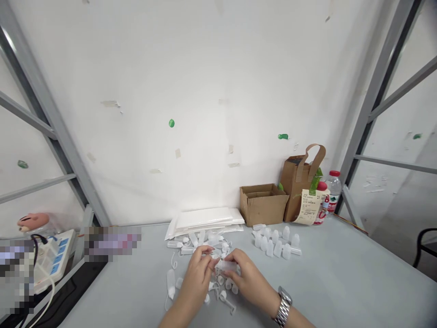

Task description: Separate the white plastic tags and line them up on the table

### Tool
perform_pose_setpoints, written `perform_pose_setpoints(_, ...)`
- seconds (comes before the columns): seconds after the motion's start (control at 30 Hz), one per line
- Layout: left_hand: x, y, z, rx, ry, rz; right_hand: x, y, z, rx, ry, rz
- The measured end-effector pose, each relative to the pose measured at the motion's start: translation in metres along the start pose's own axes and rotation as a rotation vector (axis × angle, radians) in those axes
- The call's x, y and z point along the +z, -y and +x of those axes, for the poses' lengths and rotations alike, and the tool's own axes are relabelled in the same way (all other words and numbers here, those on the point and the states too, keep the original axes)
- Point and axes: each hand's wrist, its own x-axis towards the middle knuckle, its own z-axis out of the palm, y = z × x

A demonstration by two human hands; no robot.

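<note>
A white wall (205, 82) fills the space behind your work, with a grey tabletop (136, 282) below it and grey metal frame posts (58, 132) rising at both sides. Against the wall, ahead of your hands, lies a stack of flat white packets (208, 220); right of it come an open cardboard box (262, 207) and a taller brown paper carrier bag (289, 200) with a looped handle. A white power strip (61, 255) sits at the far left, and a clear water bottle (335, 187) with a red cap stands beyond the bag. Both your hands meet low in the centre. Your right hand (247, 274), with a silver wristwatch (284, 306) on its wrist, has its thumb and forefinger closed around a small translucent plastic bottle (228, 265), the thumb on the near side and the forefinger on the far side. Your left hand (199, 273) has its fingertips drawn together at the bottle's left end; they hide that end, so whether they grip it or a small part there cannot be told. The held bottle lies on its side, roughly level, frosted whitish and slim. Similar little bottles (277, 248) cluster to the right, in front of the box, some upright and some lying down. Under and around your hands, loose bottles and white corded pieces (213, 286) crowd the surface, partly covered by your fingers; a bent white tube (228, 303) lies nearest you.
</note>
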Motion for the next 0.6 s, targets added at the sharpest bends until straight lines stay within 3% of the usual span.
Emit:
perform_pose_setpoints(0.17, 0.001, 0.008, 0.001, -0.048, -0.011, 0.122, -0.006, -0.006, 0.002, -0.001, -0.078, -0.142)
perform_pose_setpoints(0.33, -0.002, 0.006, 0.000, -0.060, -0.008, 0.118, -0.007, -0.006, 0.002, 0.008, -0.073, -0.226)
perform_pose_setpoints(0.6, 0.001, -0.004, -0.001, 0.006, 0.104, -0.041, -0.006, 0.000, 0.003, -0.182, 0.010, -0.302)
